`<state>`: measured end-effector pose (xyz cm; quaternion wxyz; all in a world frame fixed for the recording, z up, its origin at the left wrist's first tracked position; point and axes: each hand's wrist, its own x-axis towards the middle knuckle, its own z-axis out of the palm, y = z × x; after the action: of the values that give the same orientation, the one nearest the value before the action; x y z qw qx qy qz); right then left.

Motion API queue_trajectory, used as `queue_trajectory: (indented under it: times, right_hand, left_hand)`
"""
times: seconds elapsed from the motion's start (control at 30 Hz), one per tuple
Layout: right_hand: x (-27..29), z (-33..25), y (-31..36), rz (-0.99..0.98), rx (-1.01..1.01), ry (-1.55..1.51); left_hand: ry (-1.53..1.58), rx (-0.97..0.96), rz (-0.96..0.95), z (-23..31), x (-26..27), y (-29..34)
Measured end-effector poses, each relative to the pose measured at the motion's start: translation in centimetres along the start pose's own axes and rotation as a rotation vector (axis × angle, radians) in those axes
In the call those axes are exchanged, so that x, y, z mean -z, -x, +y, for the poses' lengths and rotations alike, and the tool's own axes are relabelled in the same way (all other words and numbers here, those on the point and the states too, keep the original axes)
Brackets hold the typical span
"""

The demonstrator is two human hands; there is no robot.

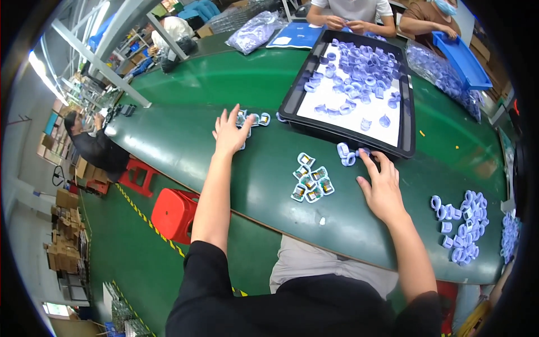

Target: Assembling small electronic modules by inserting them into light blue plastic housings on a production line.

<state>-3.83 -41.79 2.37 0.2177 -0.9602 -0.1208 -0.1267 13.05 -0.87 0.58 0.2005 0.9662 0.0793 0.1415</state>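
My left hand (pixel 231 133) reaches across the green table with its fingers spread. Beneath and beside it lie a few small white-rimmed electronic pieces (pixel 264 119), partly hidden by the hand. My right hand (pixel 384 186) is near the front edge of the black tray (pixel 348 138), thumb and fingers apart. Its index fingertip touches or hovers over a lilac ring-shaped piece (pixel 365 151), next to more lilac rings (pixel 346 155). Between my hands is a cluster of the same electronic pieces (pixel 313 180), with dark and orange parts inside.
Many lilac pieces (pixel 359 70) lie on white lining in the tray. Another lilac pile (pixel 466 227) is at the right. Across the table, a person's hands (pixel 345 24) work; another person holds a blue bin (pixel 461 59). Red stools (pixel 173 213) stand left, below the table edge.
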Motion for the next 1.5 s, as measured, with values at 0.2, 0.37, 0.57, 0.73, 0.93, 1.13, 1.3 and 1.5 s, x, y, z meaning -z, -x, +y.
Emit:
queue_trajectory:
  times: [0.2,0.37,0.57,0.73,0.93,1.13,1.3,1.5]
  right_hand:
    - [-0.4,0.0,-0.5,0.031,0.046,-0.029]
    - [0.2,1.0,-0.2,0.001,0.043,-0.128]
    - [0.6,1.4,0.1,-0.07,-0.005,-0.249]
    - [0.1,1.0,-0.6,-0.015,0.055,-0.191]
    - [0.1,2.0,-0.3,-0.015,0.105,-0.256]
    - [0.2,2.1,0.3,0.106,-0.1,-0.681]
    - [0.5,1.6,0.2,0.084,-0.167,-0.662]
    - [0.5,1.9,0.2,0.064,-0.172,-0.595]
  left_hand:
    - [-0.001,-0.088,-0.022,0.9,-1.1,-2.1]
    - [0.084,-0.311,-0.029,0.9,-1.5,-1.8]
    - [0.15,-0.375,-0.079,3.0,0.0,2.7]
    - [0.176,-0.47,-0.093,4.8,0.7,6.2]
    - [0.326,-0.533,-0.198,7.5,1.4,9.4]
    - [0.156,-0.376,0.175,7.1,1.1,6.7]
    - [-0.005,0.018,0.232,0.0,-0.2,2.9]
    - [0.499,-0.143,-0.037,4.4,-0.8,6.4]
